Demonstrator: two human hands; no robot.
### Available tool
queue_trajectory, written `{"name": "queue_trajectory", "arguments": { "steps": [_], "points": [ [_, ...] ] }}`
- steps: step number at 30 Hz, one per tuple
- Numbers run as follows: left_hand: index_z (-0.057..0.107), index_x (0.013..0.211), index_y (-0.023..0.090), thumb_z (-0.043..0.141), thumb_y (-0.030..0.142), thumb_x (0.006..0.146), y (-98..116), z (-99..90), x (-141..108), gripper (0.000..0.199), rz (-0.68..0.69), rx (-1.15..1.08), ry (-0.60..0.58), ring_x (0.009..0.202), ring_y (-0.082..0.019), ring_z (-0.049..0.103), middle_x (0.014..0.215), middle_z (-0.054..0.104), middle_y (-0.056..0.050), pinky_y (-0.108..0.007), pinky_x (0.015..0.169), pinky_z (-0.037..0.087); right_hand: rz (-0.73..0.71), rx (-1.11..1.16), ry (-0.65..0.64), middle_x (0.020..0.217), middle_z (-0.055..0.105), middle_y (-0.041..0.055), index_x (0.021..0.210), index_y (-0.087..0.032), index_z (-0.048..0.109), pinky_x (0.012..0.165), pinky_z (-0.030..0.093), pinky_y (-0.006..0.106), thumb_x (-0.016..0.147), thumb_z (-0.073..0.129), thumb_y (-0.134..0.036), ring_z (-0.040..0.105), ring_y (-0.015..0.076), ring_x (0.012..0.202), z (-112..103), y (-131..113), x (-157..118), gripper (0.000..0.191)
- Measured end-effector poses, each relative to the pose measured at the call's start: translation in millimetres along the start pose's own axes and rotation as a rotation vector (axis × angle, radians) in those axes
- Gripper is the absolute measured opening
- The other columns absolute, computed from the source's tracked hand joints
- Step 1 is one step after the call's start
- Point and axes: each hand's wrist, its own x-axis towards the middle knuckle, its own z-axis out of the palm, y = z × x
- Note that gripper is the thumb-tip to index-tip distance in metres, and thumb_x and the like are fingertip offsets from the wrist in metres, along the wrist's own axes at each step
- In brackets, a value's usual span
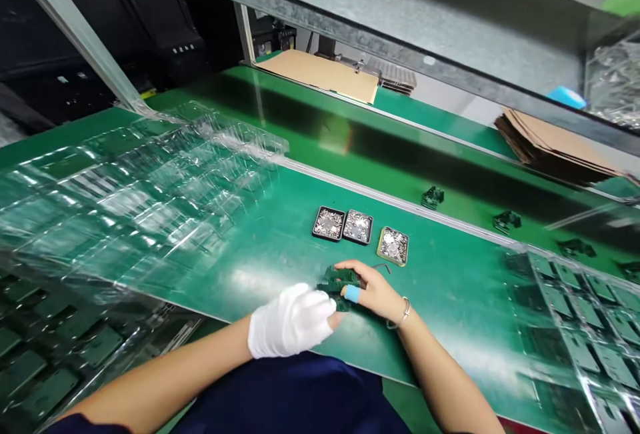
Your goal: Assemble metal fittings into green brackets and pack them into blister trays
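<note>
Just in front of my body, a small dark green plastic part (340,275) is held between both hands above the green table. My right hand (376,293), with blue tape round the thumb and a bracelet at the wrist, grips it from the right. My left hand (294,322), in a white glove with a bare fingertip showing, is closed against its left side; the glove hides part of the grip. Beyond the hands are small trays of tiny metal pieces: a black tray (329,223), another dark tray (357,227) and a yellow-edged tray (393,246). A hex key (383,267) lies beside my right fingers.
Clear plastic blister trays (150,187) cover the left. Trayed dark green parts (585,307) stand right, more parts (40,354) lower left. Loose green parts (433,197) sit past the metal rail (360,187). A metal shelf (400,34) hangs overhead; cardboard sheets (560,144) lie behind.
</note>
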Motion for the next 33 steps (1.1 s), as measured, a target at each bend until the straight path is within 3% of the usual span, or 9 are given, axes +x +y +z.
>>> {"name": "queue_trajectory", "arguments": {
  "steps": [2,4,6,9,12,19,25,29,33],
  "points": [
    [0.058,0.075,0.017,0.040,0.016,0.089,-23,-9.0,8,0.023,-0.116,0.047,-0.021,0.055,-0.015,0.055,0.060,0.056,-0.001,-0.028,0.054,0.039,-0.088,-0.081,-0.082,0.125,0.056,0.0096,0.122,-0.022,0.055,0.101,0.042,0.042,0.082,0.065,-0.033,0.054,0.0218,0.116,-7,2,-1,0.042],
    [0.064,0.087,0.015,0.041,0.020,0.089,-55,-10.9,21,0.023,-0.352,0.090,-0.094,0.074,-0.020,0.062,0.079,0.065,-0.007,-0.032,0.069,0.045,-0.152,-0.160,-0.171,0.134,0.050,0.0104,0.122,-0.023,0.057,0.106,0.037,0.041,0.084,0.061,-0.025,0.048,0.0214,0.124,-10,1,1,0.038],
    [0.065,0.097,0.014,0.041,0.022,0.090,-86,-3.6,37,0.026,-0.570,0.102,-0.325,0.085,-0.022,0.063,0.093,0.067,-0.011,-0.033,0.076,0.045,-0.176,-0.206,-0.224,0.141,0.044,0.0102,0.120,-0.023,0.059,0.108,0.035,0.041,0.087,0.053,-0.017,0.043,0.0207,0.130,-10,-2,2,0.034],
    [0.068,0.089,0.015,0.043,0.024,0.089,-119,18.0,60,0.026,-0.608,0.081,-0.462,0.087,-0.023,0.063,0.091,0.067,-0.010,-0.033,0.076,0.045,-0.220,-0.242,-0.202,0.148,0.036,0.0073,0.118,-0.024,0.061,0.112,0.029,0.043,0.087,0.043,-0.008,0.032,0.0204,0.138,-9,-6,1,0.040],
    [0.070,0.081,0.016,0.050,0.021,0.083,-131,38.8,73,0.020,-0.619,0.063,-0.524,0.086,-0.024,0.063,0.088,0.067,-0.010,-0.032,0.074,0.046,-0.245,-0.269,-0.097,0.149,0.035,0.0054,0.121,-0.026,0.058,0.113,0.029,0.045,0.086,0.040,-0.006,0.031,0.0203,0.138,-9,-2,-2,0.044],
    [0.068,0.071,0.011,0.054,0.011,0.071,-134,57.2,81,0.014,-0.705,-0.015,-0.527,0.087,-0.029,0.063,0.082,0.065,-0.015,-0.038,0.077,0.046,-0.231,-0.319,0.154,0.127,0.057,0.0096,0.116,-0.023,0.060,0.104,0.043,0.042,0.094,0.043,-0.024,0.054,0.0200,0.119,-6,12,-3,0.028],
    [0.060,0.069,0.015,0.048,0.018,0.076,-133,38.0,75,0.015,-0.762,-0.235,-0.277,0.082,-0.022,0.060,0.078,0.061,-0.008,-0.033,0.075,0.046,-0.246,-0.354,0.199,0.114,0.065,0.0089,0.109,-0.022,0.063,0.097,0.048,0.041,0.095,0.040,-0.024,0.060,0.0192,0.108,4,14,1,0.026],
    [0.051,0.078,0.016,0.035,0.026,0.085,-107,17.7,66,0.019,-0.775,-0.498,-0.113,0.061,-0.014,0.052,0.068,0.053,-0.002,-0.026,0.057,0.044,-0.267,-0.348,0.309,0.112,0.064,0.0091,0.111,-0.022,0.060,0.093,0.049,0.039,0.093,0.043,-0.024,0.060,0.0194,0.106,5,8,-1,0.025],
    [0.042,0.083,0.019,0.032,0.031,0.087,-61,7.2,56,0.016,-0.809,-0.915,-0.032,0.045,-0.010,0.034,0.060,0.043,0.002,-0.024,0.039,0.030,-0.340,-0.351,0.523,0.102,0.065,0.0066,0.110,-0.024,0.057,0.084,0.051,0.035,0.091,0.046,-0.021,0.062,0.0186,0.095,11,-11,-3,0.022]
  ]
}}
